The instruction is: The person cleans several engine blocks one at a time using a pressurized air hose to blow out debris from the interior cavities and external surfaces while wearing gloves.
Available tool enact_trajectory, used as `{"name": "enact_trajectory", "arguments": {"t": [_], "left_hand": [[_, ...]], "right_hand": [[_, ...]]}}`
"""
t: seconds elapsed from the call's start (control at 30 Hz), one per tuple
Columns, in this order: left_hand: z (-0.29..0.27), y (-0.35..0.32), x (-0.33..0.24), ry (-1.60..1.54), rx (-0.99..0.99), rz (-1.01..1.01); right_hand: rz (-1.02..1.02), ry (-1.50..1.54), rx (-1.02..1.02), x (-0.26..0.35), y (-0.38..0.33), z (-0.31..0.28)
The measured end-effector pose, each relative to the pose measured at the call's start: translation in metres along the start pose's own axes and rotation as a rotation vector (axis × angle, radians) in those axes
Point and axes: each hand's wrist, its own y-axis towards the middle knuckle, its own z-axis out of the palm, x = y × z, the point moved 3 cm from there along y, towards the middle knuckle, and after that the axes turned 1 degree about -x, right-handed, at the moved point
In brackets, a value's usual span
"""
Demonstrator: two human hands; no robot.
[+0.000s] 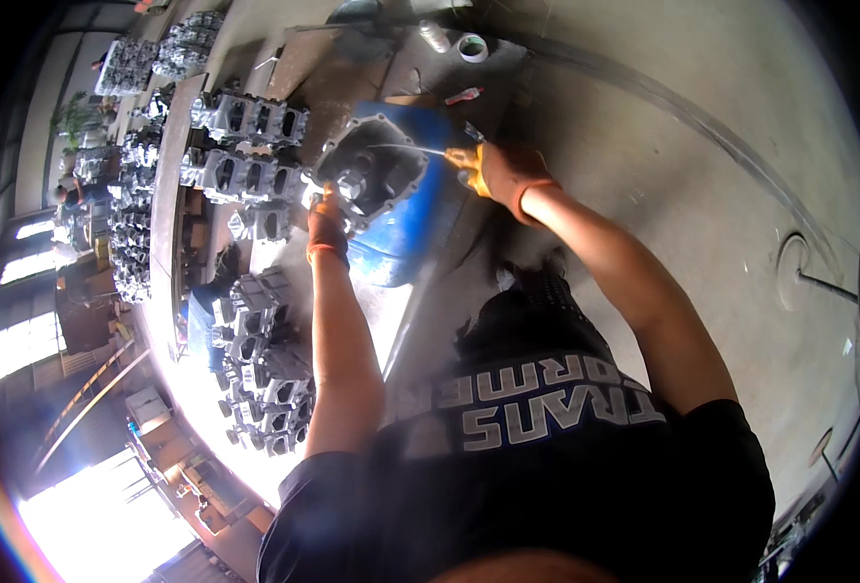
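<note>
A grey cast-metal housing (406,160), bowl-shaped with a bolt-holed flange, rests on a blue drum (391,243) in front of me. My left hand (326,222), in an orange and yellow glove, is closed on the housing's near left rim. My right hand (510,177), gloved alike, is closed around the end of a thin rod-like tool (420,149). The rod reaches left over the flange into the housing's hollow. Its handle is mostly hidden in my fist, so its exact kind does not show.
Several metal castings (245,175) stand in rows on the left, with more stacked (265,379) nearer me. On the floor beyond the drum lie a tape roll (472,48), a white bottle (434,37) and a small red-and-white tube (464,95). A pedestal base (794,272) stands far right.
</note>
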Motion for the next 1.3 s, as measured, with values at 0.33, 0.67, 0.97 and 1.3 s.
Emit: {"name": "enact_trajectory", "arguments": {"t": [0.33, 0.67, 0.97, 1.3], "left_hand": [[-0.010, 0.008, 0.003, 0.112, -0.055, 0.021], [-0.004, -0.001, -0.019, 0.170, -0.073, 0.148], [-0.007, 0.011, -0.003, 0.149, -0.076, 0.306], [-0.017, -0.006, 0.039, 0.209, -0.073, 0.173]], "right_hand": [[-0.025, -0.387, -0.070, 0.066, -0.028, -0.004], [-0.157, -0.543, -0.152, 0.050, -0.015, 0.002], [0.012, -0.459, -0.006, 0.048, -0.029, -0.016], [0.214, -0.336, 0.038, 0.027, -0.039, -0.046]]}}
